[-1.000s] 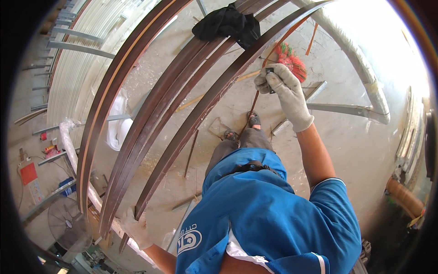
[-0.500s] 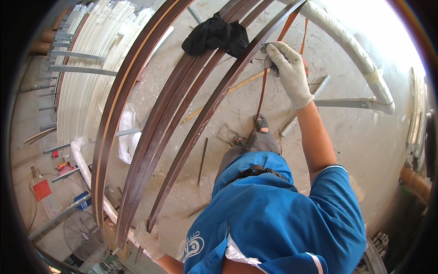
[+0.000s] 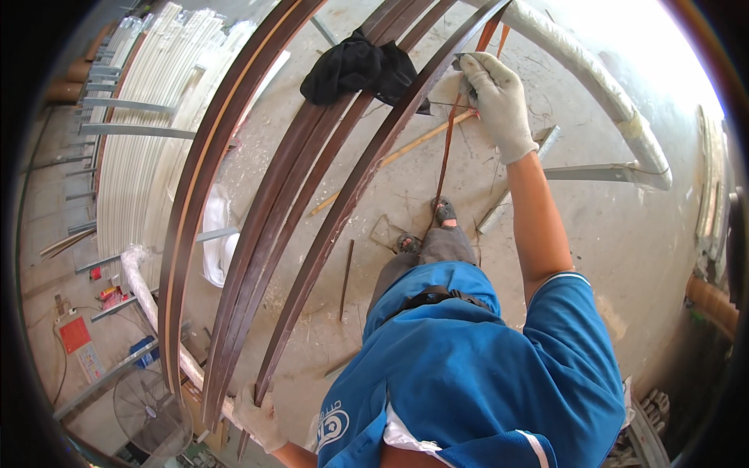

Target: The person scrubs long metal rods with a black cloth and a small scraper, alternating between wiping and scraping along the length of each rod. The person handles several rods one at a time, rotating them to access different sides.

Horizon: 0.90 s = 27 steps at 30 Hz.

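Note:
Long dark brown profile strips lie side by side, bowed by the lens. My left hand [image 3: 259,419], in a pale work glove, is closed around the near end of the rightmost brown strip [image 3: 328,246]. Farther up that strip, my right hand [image 3: 501,105], also gloved, pinches a small dark grey piece [image 3: 459,61] beside the strip's right edge; its kind is too small to make out. A crumpled black cloth [image 3: 343,72] is draped over the middle strips [image 3: 269,199] near their far part.
A wrapped tubular frame [image 3: 593,74] stands on the right, and orange straps [image 3: 445,160] hang near my right hand. Stacked white profiles [image 3: 144,171] rest on metal rack arms at left. A fan [image 3: 152,409] sits lower left. A wooden stick [image 3: 421,142] lies on the floor.
The view has shifted slightly. My right hand has moved a little up and still pinches the grey piece by the strip. The left hand keeps its hold on the strip's near end.

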### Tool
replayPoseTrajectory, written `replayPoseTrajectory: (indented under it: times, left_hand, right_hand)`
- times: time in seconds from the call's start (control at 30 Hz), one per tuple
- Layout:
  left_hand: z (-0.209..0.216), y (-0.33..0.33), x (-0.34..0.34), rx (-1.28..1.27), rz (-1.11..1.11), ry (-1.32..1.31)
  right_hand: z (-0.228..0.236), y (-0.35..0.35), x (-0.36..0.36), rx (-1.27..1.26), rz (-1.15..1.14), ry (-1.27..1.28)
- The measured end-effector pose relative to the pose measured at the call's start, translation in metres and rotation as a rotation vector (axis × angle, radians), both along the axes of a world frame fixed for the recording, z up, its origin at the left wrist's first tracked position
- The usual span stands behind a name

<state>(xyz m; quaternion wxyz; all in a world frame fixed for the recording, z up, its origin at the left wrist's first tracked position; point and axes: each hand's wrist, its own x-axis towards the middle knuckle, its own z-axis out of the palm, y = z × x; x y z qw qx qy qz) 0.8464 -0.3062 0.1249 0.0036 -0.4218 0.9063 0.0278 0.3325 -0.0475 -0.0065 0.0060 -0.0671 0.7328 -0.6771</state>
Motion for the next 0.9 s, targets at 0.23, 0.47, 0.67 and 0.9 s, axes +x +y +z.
replayPoseTrajectory:
  times: [0.23, 0.47, 0.67, 0.9]
  left_hand:
    - [-0.002, 0.000, 0.001, 0.021, 0.027, 0.016]
    - [-0.003, 0.002, -0.005, -0.006, 0.016, 0.014]
    - [-0.003, 0.007, -0.012, 0.018, 0.016, 0.050]
    - [-0.005, 0.003, -0.013, 0.028, 0.026, 0.054]
  right_hand:
    - [-0.002, -0.001, 0.002, 0.057, 0.078, 0.086]
    - [-0.001, -0.003, 0.000, 0.072, 0.079, 0.123]
    - [0.001, -0.006, 0.005, 0.074, 0.063, 0.131]
    - [0.002, -0.003, 0.004, 0.101, 0.088, 0.081]
